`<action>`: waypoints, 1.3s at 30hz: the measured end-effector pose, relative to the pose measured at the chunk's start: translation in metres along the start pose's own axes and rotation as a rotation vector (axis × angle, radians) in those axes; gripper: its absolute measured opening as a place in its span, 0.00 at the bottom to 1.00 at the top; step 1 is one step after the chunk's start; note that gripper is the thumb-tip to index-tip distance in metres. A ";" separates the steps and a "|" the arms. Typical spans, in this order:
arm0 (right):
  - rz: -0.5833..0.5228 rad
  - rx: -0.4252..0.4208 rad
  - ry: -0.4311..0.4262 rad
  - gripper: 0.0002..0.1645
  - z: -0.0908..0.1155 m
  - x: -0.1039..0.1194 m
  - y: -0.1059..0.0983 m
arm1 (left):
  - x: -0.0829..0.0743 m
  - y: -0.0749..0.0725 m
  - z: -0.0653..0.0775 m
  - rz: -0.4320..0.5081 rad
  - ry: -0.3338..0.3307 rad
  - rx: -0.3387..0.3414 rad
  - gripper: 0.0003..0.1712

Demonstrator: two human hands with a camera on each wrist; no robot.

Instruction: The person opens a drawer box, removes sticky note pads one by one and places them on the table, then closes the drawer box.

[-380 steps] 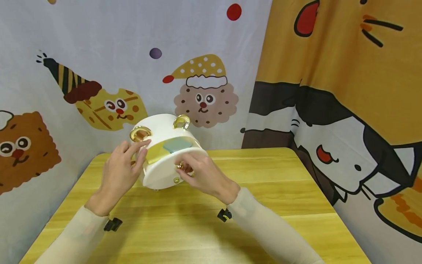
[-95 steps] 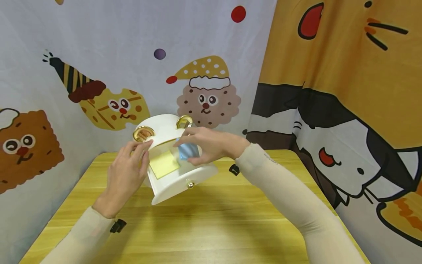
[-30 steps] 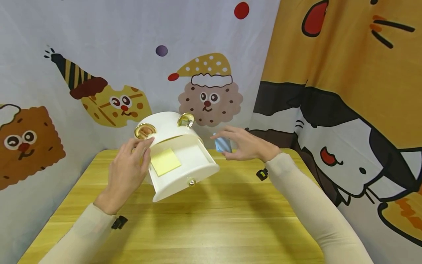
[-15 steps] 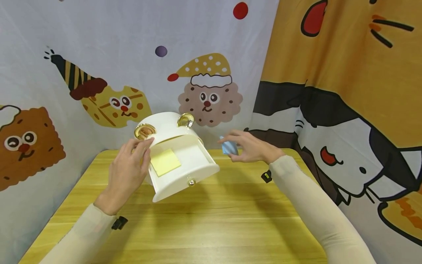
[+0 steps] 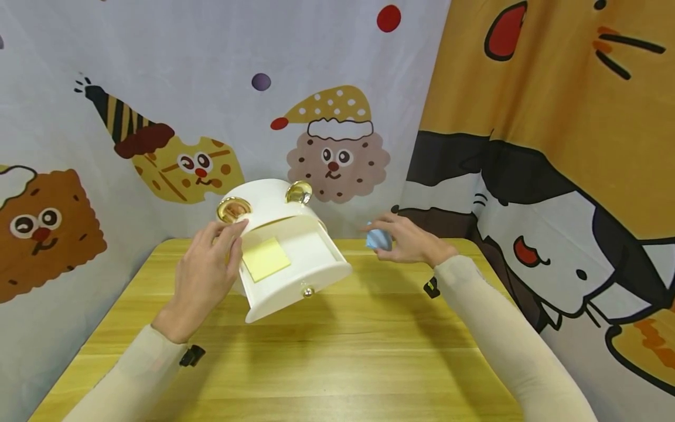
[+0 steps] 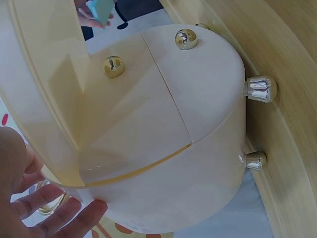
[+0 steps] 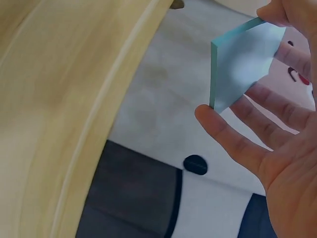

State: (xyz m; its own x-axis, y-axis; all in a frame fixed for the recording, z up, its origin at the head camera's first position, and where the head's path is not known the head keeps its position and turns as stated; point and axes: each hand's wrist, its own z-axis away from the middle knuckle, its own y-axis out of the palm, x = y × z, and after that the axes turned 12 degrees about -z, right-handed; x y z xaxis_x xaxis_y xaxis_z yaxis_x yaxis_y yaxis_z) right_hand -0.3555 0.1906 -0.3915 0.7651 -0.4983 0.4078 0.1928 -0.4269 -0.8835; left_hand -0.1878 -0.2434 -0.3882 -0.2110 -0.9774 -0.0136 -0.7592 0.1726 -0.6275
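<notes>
My right hand (image 5: 413, 237) pinches a blue pad of sticky notes (image 5: 378, 236) by its edges, held above the table to the right of a white rounded drawer box (image 5: 263, 202). In the right wrist view, thumb and fingertips press opposite edges of the pad (image 7: 245, 62). The box's upper drawer (image 5: 311, 246) is pulled out, and a yellow sticky-note pad (image 5: 265, 259) lies in its left part. My left hand (image 5: 203, 275) rests against the box's upper left side. In the left wrist view, its extended fingers (image 6: 84, 218) touch the white wall.
Gold ear-like rings (image 5: 234, 209) sit on top of the box, and a gold knob (image 5: 308, 291) is on the drawer front. Two lower fronts carry gold knobs (image 6: 114, 67). Wooden table (image 5: 337, 363) spreads around; a printed cartoon curtain (image 5: 327, 53) hangs behind.
The drawer, barely out at first with my right hand at its knob, is now far out. My right hand has lifted the blue pad from it and moved right. My left hand stays put.
</notes>
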 end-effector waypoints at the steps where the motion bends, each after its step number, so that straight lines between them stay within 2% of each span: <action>1: 0.003 -0.005 0.010 0.34 0.001 -0.002 0.001 | 0.000 0.000 0.000 0.000 0.001 0.000 0.21; 7: 0.008 -0.039 0.058 0.33 0.005 -0.014 0.008 | 0.001 0.001 0.001 -0.005 0.000 0.005 0.22; 16: 0.030 -0.084 0.186 0.33 0.008 -0.030 0.019 | 0.002 0.001 0.000 -0.003 0.002 0.006 0.22; 23: 0.044 -0.088 0.293 0.35 0.005 -0.042 0.028 | 0.002 0.002 0.001 -0.009 0.004 0.006 0.22; 31: 0.039 -0.103 0.343 0.32 0.005 -0.048 0.035 | 0.001 0.001 0.001 -0.005 0.003 0.008 0.22; 39: 0.012 -0.069 0.479 0.35 0.007 -0.053 0.043 | 0.001 0.000 0.000 0.002 -0.003 0.003 0.21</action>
State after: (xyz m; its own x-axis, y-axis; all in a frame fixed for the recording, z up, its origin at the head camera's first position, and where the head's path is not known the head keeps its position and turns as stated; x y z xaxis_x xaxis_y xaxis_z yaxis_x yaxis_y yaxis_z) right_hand -0.3837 0.2037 -0.4524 0.3951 -0.7880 0.4722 0.1324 -0.4598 -0.8781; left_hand -0.1881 -0.2444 -0.3888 -0.2109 -0.9773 -0.0173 -0.7567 0.1745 -0.6300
